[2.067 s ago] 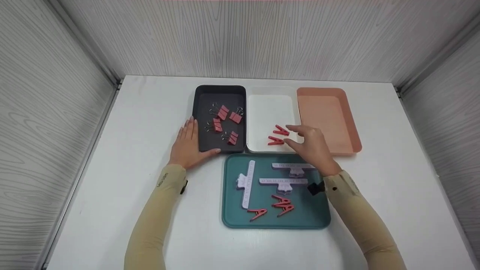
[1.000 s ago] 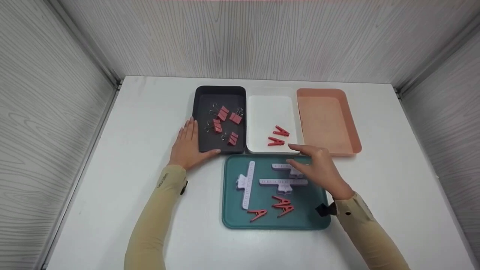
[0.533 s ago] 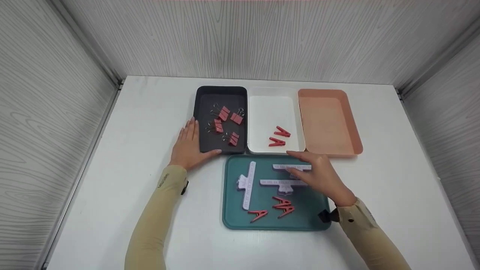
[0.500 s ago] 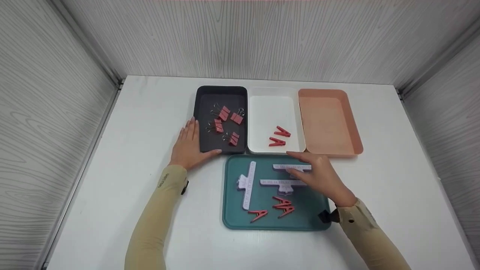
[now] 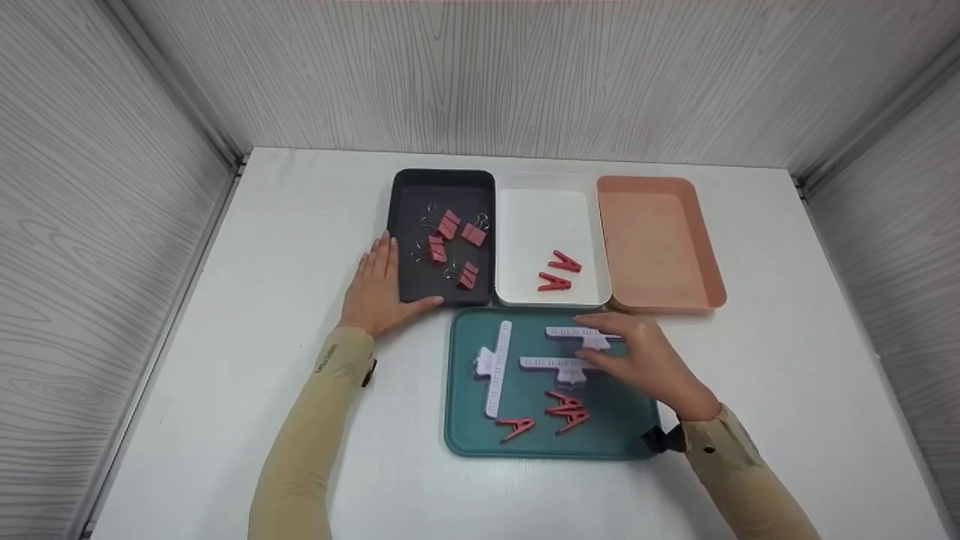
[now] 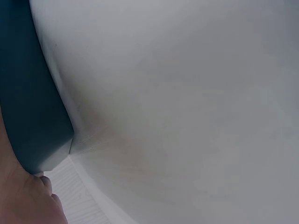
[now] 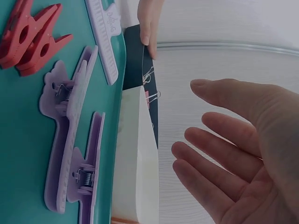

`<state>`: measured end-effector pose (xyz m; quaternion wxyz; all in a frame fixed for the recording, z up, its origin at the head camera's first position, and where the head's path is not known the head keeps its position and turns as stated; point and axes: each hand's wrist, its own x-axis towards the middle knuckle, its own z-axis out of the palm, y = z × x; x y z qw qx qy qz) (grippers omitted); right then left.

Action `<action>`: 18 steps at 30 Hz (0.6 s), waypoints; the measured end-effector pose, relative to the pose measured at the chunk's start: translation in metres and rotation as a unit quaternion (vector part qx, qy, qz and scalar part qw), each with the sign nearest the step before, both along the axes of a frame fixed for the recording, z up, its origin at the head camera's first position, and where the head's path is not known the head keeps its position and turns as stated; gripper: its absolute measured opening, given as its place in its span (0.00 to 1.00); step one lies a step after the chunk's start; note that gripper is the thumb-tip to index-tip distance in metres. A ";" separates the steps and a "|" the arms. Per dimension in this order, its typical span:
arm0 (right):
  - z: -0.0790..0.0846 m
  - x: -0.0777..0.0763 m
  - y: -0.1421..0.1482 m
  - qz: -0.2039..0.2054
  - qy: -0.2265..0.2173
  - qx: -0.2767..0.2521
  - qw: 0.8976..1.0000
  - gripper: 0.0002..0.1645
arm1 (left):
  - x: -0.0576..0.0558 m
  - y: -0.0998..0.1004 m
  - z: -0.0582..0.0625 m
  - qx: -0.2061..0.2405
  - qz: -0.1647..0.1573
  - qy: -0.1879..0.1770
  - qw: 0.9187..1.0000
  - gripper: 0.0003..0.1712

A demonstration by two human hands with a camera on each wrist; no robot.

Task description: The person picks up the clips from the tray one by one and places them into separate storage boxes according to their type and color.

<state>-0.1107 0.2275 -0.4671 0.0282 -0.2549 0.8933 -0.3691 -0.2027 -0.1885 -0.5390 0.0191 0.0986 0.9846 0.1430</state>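
My left hand rests at the left front corner of a black tray, its fingers along the side and its thumb along the front. My right hand hovers over a green tray, thumb and fingers apart with nothing between them. Below its fingertips lie two long lilac ruler clips, one at the back and one in front; the hand partly covers both. A third lilac clip lies lengthwise on the left. Several red spring clips lie nearer the tray's front edge.
Several pinkish-red binder clips are in the black tray. Beside it stands a white tray with two red clips, then an orange tray. All three line the green tray's back edge on a white table.
My right hand has moved from beside the red clips in the white tray back toward me, over the lilac clips, fingers still spread. The left hand keeps its place.
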 end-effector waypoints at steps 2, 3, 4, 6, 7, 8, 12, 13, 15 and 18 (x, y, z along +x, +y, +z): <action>-0.001 0.001 0.001 0.001 -0.008 -0.001 1.000 0.28 | -0.001 0.000 0.000 0.001 -0.002 0.003 1.000 0.78; -0.001 0.001 0.001 0.003 -0.010 -0.001 1.000 0.28 | -0.001 0.000 -0.001 0.001 -0.002 0.005 1.000 0.78; -0.001 0.001 0.001 0.003 -0.010 -0.001 1.000 0.28 | -0.002 -0.001 -0.001 0.000 -0.002 0.006 1.000 0.78; -0.001 0.002 0.001 0.003 -0.010 -0.001 1.000 0.29 | -0.002 -0.001 -0.003 0.001 -0.004 0.008 1.000 0.79; -0.001 0.002 0.001 0.004 -0.009 0.000 1.000 0.29 | -0.003 -0.001 -0.003 0.001 -0.004 0.008 1.000 0.79; -0.002 0.002 0.001 0.005 -0.007 0.000 1.000 0.29 | -0.003 -0.001 -0.003 0.000 -0.003 0.007 1.000 0.79; -0.003 0.004 0.002 0.010 -0.005 0.006 1.000 0.29 | -0.003 -0.001 -0.002 -0.004 -0.001 -0.004 1.000 0.79; -0.004 0.005 0.002 0.011 -0.007 0.007 1.000 0.29 | -0.003 -0.001 -0.001 -0.005 -0.001 -0.006 1.000 0.79; -0.004 0.006 0.002 0.012 -0.013 0.008 1.000 0.28 | -0.002 -0.001 -0.001 -0.005 -0.002 -0.006 1.000 0.79; -0.006 0.007 0.002 0.012 -0.023 0.005 1.000 0.28 | -0.002 -0.001 -0.002 -0.004 -0.003 -0.003 1.000 0.79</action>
